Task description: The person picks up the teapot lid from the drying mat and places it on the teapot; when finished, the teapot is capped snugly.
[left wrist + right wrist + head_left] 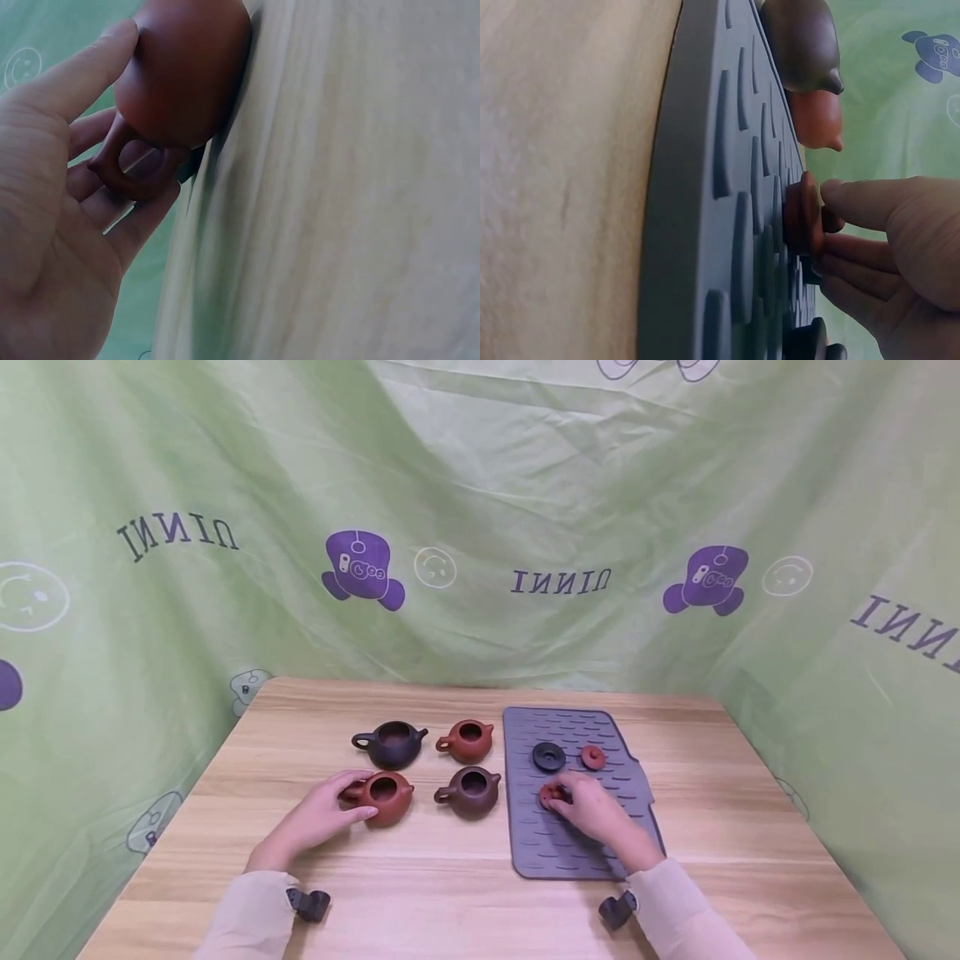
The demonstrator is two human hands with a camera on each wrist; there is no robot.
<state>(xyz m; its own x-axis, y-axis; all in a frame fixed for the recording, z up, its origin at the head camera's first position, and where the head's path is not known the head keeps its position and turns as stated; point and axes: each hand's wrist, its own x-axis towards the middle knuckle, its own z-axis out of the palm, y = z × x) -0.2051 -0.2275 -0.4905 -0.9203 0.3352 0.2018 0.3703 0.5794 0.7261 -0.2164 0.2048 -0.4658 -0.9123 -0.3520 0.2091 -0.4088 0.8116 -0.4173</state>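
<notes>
My left hand (333,810) holds a lidless reddish-brown teapot (389,799) at the front left of the group. In the left wrist view its thumb lies against the teapot's body (184,71), with the fingers behind the loop handle (120,161). The teapot stands on the table, spout to the right. Over the grey mat, my right hand (596,810) pinches a small red teapot lid (547,797) by its knob. The right wrist view shows this lid (802,217) upright on its flange, close over the mat's ridges.
A black teapot (393,745), a smaller red teapot (469,742) and a dark brown teapot (472,792) stand lidless on the wooden table. On the grey ridged mat (540,856) lie a black lid (549,757) and another red lid (593,757). A dark lid (808,343) shows below the right hand.
</notes>
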